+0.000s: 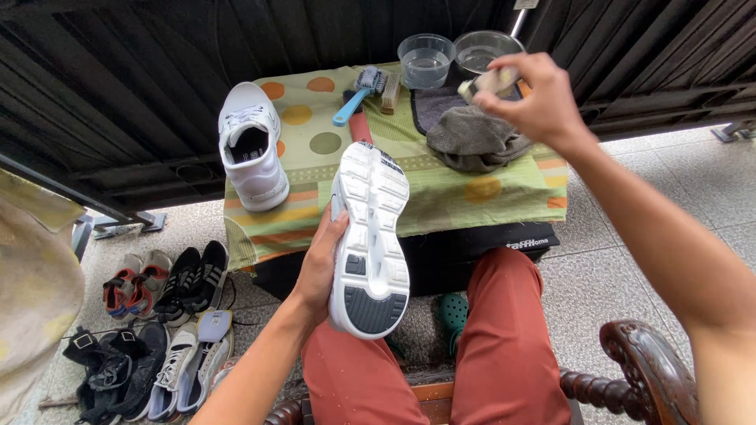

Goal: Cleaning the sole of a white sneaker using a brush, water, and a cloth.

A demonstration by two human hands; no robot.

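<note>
Left hand [319, 264] grips a white sneaker [369, 236] by its side, sole turned up toward the camera, held above the lap; the upper is hidden behind the sole. Right hand [535, 94] is raised over the table, fingers pinched around a small pale object [490, 82], blurred, can't tell what it is. 2nd white sneaker [252, 145] stands upright on the left part of the green dotted cloth [465, 197]. Blue-handled brush [358, 93] and a wooden brush [390, 90] lie near the back edge, partly overlapping. 2 clear bowls [426, 59] at the far edge, contents hard to read. Grey rag [476, 140] bunched below the right hand. Pile of shoes [157, 330] on the floor at left, cut off at the frame bottom. Carved chair arm [646, 370] lower right, partly out of frame.
</note>
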